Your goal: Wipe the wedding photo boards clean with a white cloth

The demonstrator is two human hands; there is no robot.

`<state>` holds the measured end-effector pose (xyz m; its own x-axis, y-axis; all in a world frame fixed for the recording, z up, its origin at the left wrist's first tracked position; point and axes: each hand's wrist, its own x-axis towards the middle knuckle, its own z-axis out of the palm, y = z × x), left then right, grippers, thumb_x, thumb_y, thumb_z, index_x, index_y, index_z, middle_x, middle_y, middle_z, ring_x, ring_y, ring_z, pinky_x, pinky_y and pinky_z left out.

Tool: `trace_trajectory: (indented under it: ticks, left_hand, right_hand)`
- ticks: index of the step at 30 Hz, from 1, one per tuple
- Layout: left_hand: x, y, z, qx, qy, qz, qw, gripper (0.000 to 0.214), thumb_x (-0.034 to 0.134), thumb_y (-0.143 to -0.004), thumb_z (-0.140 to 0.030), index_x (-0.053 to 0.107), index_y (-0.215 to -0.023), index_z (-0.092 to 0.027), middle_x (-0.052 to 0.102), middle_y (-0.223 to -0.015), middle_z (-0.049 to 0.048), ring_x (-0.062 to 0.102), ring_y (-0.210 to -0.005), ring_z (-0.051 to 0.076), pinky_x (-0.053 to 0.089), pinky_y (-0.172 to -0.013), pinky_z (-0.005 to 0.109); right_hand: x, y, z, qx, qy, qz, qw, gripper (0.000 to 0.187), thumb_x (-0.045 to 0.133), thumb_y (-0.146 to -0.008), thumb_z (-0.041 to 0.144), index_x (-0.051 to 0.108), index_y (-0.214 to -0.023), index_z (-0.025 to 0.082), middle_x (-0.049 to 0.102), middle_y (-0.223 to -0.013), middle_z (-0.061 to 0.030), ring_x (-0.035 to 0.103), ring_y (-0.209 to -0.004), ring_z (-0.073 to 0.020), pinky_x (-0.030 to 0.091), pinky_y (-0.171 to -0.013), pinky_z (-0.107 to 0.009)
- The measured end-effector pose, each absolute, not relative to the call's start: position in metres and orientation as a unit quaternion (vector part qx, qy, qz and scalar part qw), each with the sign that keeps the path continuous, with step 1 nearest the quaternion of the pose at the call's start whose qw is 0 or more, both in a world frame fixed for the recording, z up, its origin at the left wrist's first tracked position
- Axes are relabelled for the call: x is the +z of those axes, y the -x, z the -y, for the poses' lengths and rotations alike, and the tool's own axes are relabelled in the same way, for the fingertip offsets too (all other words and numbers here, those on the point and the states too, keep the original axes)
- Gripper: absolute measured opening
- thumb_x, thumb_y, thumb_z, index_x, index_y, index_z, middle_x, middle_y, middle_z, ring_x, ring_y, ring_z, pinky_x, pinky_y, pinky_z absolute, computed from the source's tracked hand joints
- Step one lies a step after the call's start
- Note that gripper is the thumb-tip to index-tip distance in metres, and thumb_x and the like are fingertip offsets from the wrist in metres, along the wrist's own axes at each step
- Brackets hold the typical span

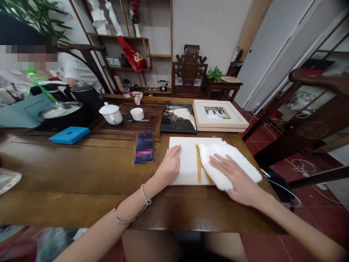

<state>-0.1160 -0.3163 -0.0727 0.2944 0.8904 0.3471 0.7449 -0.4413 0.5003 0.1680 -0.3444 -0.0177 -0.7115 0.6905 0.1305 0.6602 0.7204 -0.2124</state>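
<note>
A white flat board or panel (187, 165) lies on the wooden table in front of me, with a tan strip (199, 165) running down its middle. My left hand (171, 165) rests on the board's left side, fingers stretched out and lying flat. Over the right part is a white fluffy cloth (218, 174), which hides that side of the board. Pressing flat on this cloth is my right hand (234, 174), its fingers extended and a little apart; its thumb is hard to make out.
Behind the board lie a dark photo panel (176, 118) and a pale picture frame (222, 123). A phone (144, 147), a blue sponge-like block (69, 135), a lidded white cup (110, 113) and a small white bowl (137, 114) stand leftward. Another person (79, 71) sits far left.
</note>
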Motion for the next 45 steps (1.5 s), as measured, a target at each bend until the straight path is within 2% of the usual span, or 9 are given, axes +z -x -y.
trace_trajectory:
  ticks: [3,6,12,17,22,26,31,40,45]
  left_hand:
    - [-0.074,0.115,0.317,0.315,-0.784,-0.518,0.131,0.043,0.035,-0.093,-0.013,0.049,-0.133,-0.008,0.049,-0.141,0.0198,0.041,-0.136,0.029,0.027,-0.116,0.055]
    - [-0.074,0.114,0.317,0.338,-0.769,-0.523,0.142,0.042,0.036,-0.092,-0.014,0.052,-0.131,-0.011,0.052,-0.139,0.018,0.043,-0.135,0.028,0.027,-0.116,0.057]
    - [-0.063,0.115,0.316,0.374,-0.738,-0.531,0.182,0.038,0.035,-0.096,-0.02,0.058,-0.125,-0.012,0.057,-0.137,0.0163,0.05,-0.131,0.026,0.033,-0.114,0.053]
    - [-0.052,0.115,0.318,0.413,-0.719,-0.523,0.198,0.039,0.032,-0.098,-0.025,0.06,-0.121,-0.012,0.061,-0.132,0.0141,0.054,-0.127,0.023,0.038,-0.112,0.046]
    - [-0.046,0.114,0.321,0.436,-0.7,-0.526,0.208,0.041,0.032,-0.099,-0.029,0.058,-0.125,-0.012,0.06,-0.134,0.0125,0.053,-0.128,0.021,0.038,-0.113,0.043]
    - [-0.049,0.112,0.321,0.388,-0.728,-0.527,0.206,0.04,0.033,-0.098,-0.028,0.059,-0.124,-0.013,0.06,-0.134,0.0132,0.053,-0.128,0.024,0.034,-0.114,0.049]
    - [-0.056,0.111,0.32,0.36,-0.74,-0.534,0.195,0.038,0.035,-0.097,-0.026,0.059,-0.123,-0.012,0.061,-0.131,0.0146,0.054,-0.126,0.027,0.031,-0.114,0.055]
    - [-0.063,0.114,0.319,0.324,-0.762,-0.531,0.18,0.037,0.039,-0.094,-0.02,0.056,-0.126,-0.012,0.057,-0.136,0.0168,0.048,-0.132,0.028,0.025,-0.115,0.058]
    - [-0.066,0.115,0.318,0.32,-0.768,-0.528,0.172,0.039,0.041,-0.092,-0.017,0.054,-0.128,-0.014,0.056,-0.137,0.0158,0.047,-0.133,0.028,0.025,-0.115,0.057]
  right_hand:
    - [-0.007,-0.165,0.369,0.099,0.396,0.908,0.095,0.09,0.043,-0.056,0.01,0.039,-0.145,0.017,0.038,-0.152,-0.0066,0.03,-0.142,-0.0249,0.026,-0.115,-0.053]
    - [-0.005,-0.158,0.356,0.098,0.472,0.869,0.11,0.08,0.043,-0.062,0.013,0.044,-0.142,0.013,0.045,-0.147,-0.0112,0.04,-0.136,-0.0266,0.032,-0.113,-0.051]
    - [-0.013,-0.098,0.316,-0.003,0.496,0.867,0.05,0.07,0.05,-0.069,0.019,0.048,-0.135,-0.003,0.046,-0.143,-0.0246,0.036,-0.137,-0.0357,0.027,-0.114,-0.052]
    - [-0.018,-0.047,0.339,-0.078,0.404,0.911,0.021,0.072,0.057,-0.074,0.025,0.045,-0.132,-0.014,0.042,-0.14,-0.0359,0.034,-0.134,-0.0463,0.023,-0.112,-0.057]
    - [-0.018,-0.037,0.365,-0.09,0.242,0.966,0.024,0.071,0.056,-0.077,0.03,0.045,-0.132,-0.014,0.047,-0.137,-0.0346,0.038,-0.133,-0.0439,0.022,-0.114,-0.051]
    - [0.0,-0.068,0.376,-0.013,0.142,0.99,-0.004,0.075,0.06,-0.072,0.034,0.046,-0.134,-0.007,0.048,-0.14,-0.029,0.042,-0.132,-0.0382,0.023,-0.115,-0.045]
    - [0.013,-0.122,0.362,0.056,0.222,0.973,-0.024,0.07,0.057,-0.064,0.017,0.052,-0.132,0.0,0.048,-0.142,-0.024,0.04,-0.135,-0.0325,0.023,-0.116,-0.048]
    - [-0.036,-0.162,0.269,0.005,0.412,0.898,0.155,0.07,0.047,-0.07,0.012,0.045,-0.139,0.004,0.043,-0.146,-0.0202,0.033,-0.14,-0.0298,0.026,-0.114,-0.054]
    - [-0.027,-0.15,0.294,0.025,0.397,0.91,0.119,0.075,0.046,-0.063,0.011,0.047,-0.138,0.005,0.046,-0.144,-0.019,0.038,-0.137,-0.0312,0.03,-0.112,-0.055]
